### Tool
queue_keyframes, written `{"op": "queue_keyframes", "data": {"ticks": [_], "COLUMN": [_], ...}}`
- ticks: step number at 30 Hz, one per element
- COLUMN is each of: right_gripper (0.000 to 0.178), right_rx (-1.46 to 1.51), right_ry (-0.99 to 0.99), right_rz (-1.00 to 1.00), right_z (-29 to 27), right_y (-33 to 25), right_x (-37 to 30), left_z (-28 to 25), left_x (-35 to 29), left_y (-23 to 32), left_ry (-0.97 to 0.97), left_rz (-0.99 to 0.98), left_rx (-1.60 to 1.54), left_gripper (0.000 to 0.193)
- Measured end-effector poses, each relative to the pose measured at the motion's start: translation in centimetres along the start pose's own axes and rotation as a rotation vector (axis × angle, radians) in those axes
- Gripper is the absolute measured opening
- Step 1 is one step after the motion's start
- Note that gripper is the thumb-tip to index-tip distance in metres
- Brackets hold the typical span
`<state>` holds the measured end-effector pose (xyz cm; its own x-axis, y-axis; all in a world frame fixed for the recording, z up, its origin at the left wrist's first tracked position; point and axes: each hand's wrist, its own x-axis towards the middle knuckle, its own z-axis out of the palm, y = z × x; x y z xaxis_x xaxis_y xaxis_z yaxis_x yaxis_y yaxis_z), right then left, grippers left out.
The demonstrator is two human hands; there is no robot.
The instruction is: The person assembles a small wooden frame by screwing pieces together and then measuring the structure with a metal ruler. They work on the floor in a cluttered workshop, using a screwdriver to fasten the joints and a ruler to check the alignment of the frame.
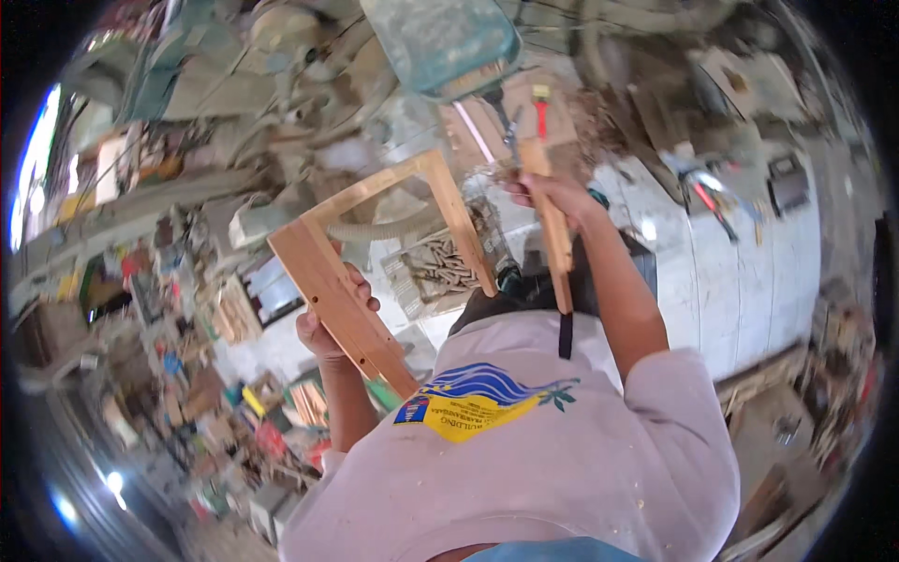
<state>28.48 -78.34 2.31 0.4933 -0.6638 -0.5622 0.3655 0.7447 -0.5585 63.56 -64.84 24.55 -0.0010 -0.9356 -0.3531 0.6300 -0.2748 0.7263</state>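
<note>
My left hand [342, 314] is closed round the wide board of a three-sided wooden frame [339, 298], thumb on one side and fingers on the other. The frame is tilted, its wide board lowest at my shirt and its narrower rails reaching away and to the right. Dark round holes show in the wide board. My right hand [559, 197] grips a narrow wooden piece [554, 229] that points down toward my lap, apart from the frame. Between the two hands, lower down, lies an open box [403, 281] with several short wooden dowels [448, 267].
Ahead stands a worn blue-green plastic seat [445, 47]. Near it lie a red-handled brush [541, 112] and a cardboard sheet [562, 117]. On the pale floor [740, 258] at right are a red-handled tool [712, 206] and a dark box [788, 183]. Wood scraps clutter the left.
</note>
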Motion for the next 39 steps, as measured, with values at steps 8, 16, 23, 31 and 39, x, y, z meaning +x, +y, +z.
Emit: {"op": "queue_keyframes", "data": {"ticks": [8,16,23,31,39], "right_gripper": [0.058,0.064,0.059,0.045,0.036], "right_rx": [-0.139,-0.263,-0.347,-0.339,-0.428], "right_ry": [-0.093,0.089,0.297,0.508,0.559], "right_rz": [-0.066,-0.178,-0.102,-0.168,-0.021], "right_z": [13.7,16.9,13.6,-0.2,-20.5], "right_y": [6.5,9.0,9.9,9.2,16.4], "right_x": [-6.0,-11.3,-16.8,-25.3,-28.3], "left_z": [-9.3,-14.2,-15.1,-7.1,-3.6], "left_x": [-8.3,-10.4,-8.6,-5.7,-6.4], "left_y": [2.5,1.0,-6.3,-17.0,-38.5], "left_ry": [-0.384,-0.341,-0.386,-0.182,0.135], "left_rz": [-0.037,-0.102,-0.262,-0.474,-0.582], "left_rx": [-0.301,-0.469,-0.674,0.02,0.434], "left_gripper": [0.116,0.101,0.091,0.071,0.052]}}
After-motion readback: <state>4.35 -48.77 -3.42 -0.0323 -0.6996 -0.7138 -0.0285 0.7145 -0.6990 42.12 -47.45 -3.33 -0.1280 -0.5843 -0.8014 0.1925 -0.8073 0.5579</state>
